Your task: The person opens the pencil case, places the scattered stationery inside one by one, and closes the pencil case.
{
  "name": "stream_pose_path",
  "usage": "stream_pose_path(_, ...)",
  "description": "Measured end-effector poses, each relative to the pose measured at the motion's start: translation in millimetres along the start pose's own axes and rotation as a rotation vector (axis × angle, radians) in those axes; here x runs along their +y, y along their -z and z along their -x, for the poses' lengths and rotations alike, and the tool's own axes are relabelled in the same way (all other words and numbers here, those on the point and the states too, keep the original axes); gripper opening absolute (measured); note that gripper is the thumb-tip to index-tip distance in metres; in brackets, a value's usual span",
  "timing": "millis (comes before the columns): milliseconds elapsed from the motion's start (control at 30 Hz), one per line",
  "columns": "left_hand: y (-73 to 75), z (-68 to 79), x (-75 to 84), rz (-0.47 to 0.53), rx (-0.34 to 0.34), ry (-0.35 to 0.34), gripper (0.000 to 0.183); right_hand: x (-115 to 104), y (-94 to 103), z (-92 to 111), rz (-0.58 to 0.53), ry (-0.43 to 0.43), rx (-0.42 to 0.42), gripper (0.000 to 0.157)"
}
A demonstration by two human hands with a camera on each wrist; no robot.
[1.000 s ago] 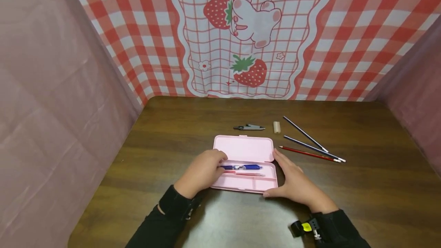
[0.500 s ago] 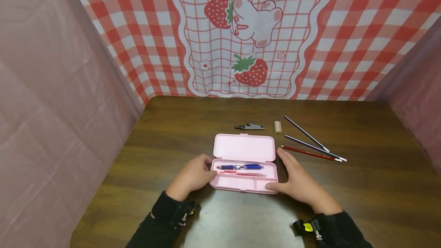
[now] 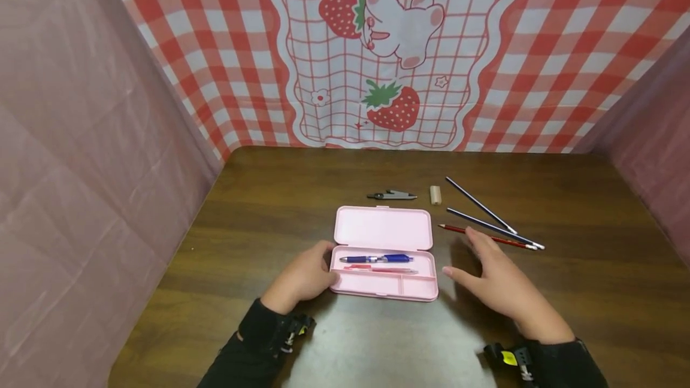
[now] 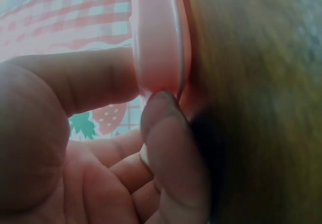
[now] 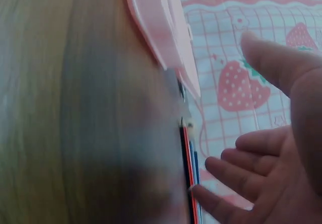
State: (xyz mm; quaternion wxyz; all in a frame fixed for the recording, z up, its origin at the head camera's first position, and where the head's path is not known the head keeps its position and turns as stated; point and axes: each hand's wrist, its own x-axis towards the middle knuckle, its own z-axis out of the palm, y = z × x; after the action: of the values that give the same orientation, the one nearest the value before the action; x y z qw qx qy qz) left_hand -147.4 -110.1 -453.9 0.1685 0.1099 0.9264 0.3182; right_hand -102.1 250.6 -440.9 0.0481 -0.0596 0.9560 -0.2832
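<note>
A pink pencil case (image 3: 366,285) lies with its lid open flat on the table. Its long compartment holds a blue pen (image 3: 377,259) and a thin pink pen (image 3: 380,269). My left hand (image 3: 302,278) holds the case by its left end, and the left wrist view shows the thumb (image 4: 168,133) and index finger against that end. To the right of the case, my right hand (image 3: 501,283) is spread and holds nothing. Its fingers hover by a red pencil (image 3: 453,229) and hide part of it. In the right wrist view the red pencil (image 5: 187,168) lies beside the fingertips.
Two dark pencils, one farther back (image 3: 477,201) and one nearer (image 3: 480,221), lie behind the red pencil. Beyond the lid sit a grey drawing compass (image 3: 393,195) and a beige block, seemingly an eraser (image 3: 435,195). A checked strawberry cloth (image 3: 390,106) hangs at the table's back edge.
My left hand has moved from over the case's interior to its left end, uncovering the pens. My right hand has let go of the case's right end and moved right to the red pencil.
</note>
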Motion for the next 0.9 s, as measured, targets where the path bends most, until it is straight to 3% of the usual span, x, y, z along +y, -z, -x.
stream_pose_path(200,1.0,-2.6,2.5,0.011,0.009,0.005,0.06,8.8,19.7,0.0,-0.001,0.004,0.15,0.075)
stream_pose_path(300,2.0,-3.6,3.6,0.015,0.013,0.003,0.06,14.2,32.3,-3.9,0.042,0.022,0.181,0.067)
stream_pose_path(467,3.6,-5.5,4.8,0.009,0.016,-0.003,0.059,24.6,49.1,-15.9,0.197,0.081,0.162,0.056)
stream_pose_path(633,3.8,-5.4,4.7,0.019,0.015,-0.013,0.057,35.1,49.8,-26.9,0.354,0.147,0.082,0.045)
stream_pose_path(900,0.5,-0.6,-0.1,0.057,-0.008,0.004,0.053,46.1,42.2,-34.5,0.446,0.189,0.047,0.025)
